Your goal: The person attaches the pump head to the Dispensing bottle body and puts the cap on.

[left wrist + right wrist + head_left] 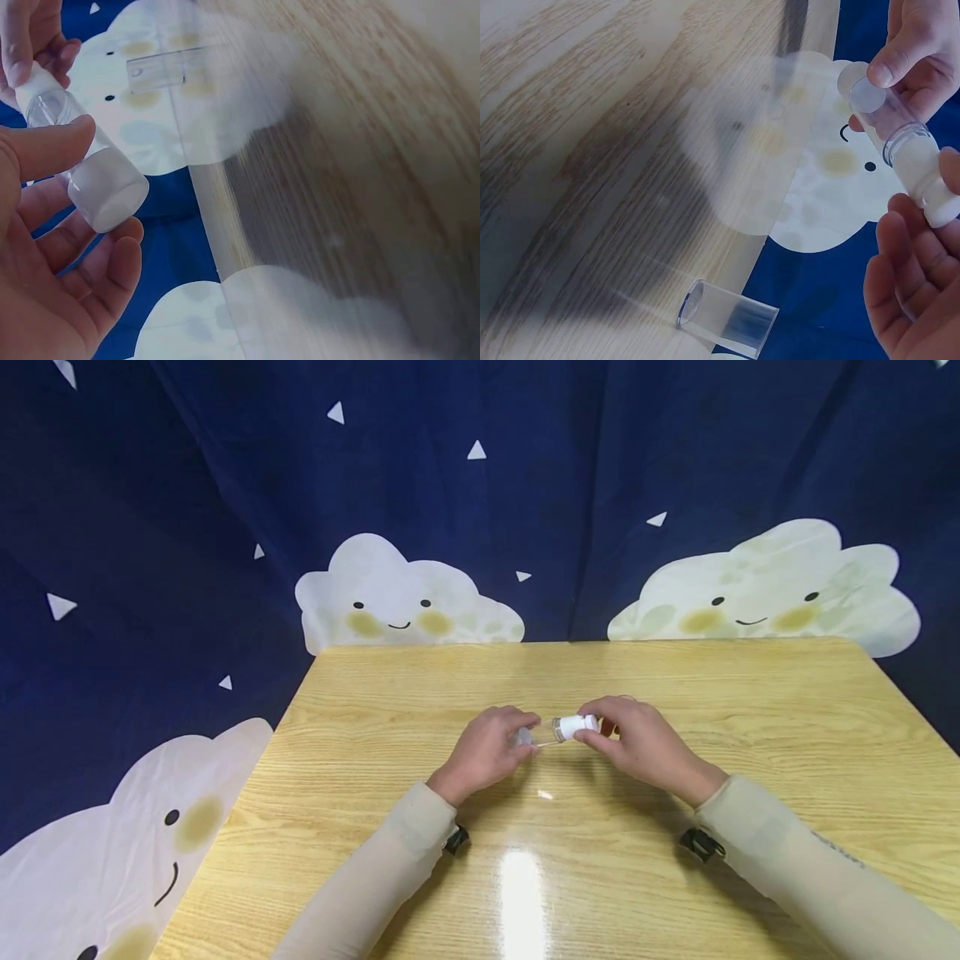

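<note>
A small clear-and-white bottle (567, 727) is held sideways above the table between the two hands. My left hand (489, 745) pinches its clear end, thumb on one side and fingers on the other. In the left wrist view the bottle's base (120, 201) looks whitish and faces the camera. My right hand (643, 742) grips the white end; the white cap (941, 202) pokes out between thumb and fingers. A ring (901, 142) shows around the bottle's middle in the right wrist view. Near the right hand, an open clear cylinder (727, 319) stands on the table.
The wooden table (375, 693) is glossy and mirrors the backdrop and overhead light. Beyond its far edge hangs a dark blue curtain (450, 502) with smiling clouds. Dark straps (701, 843) sit at both wrists.
</note>
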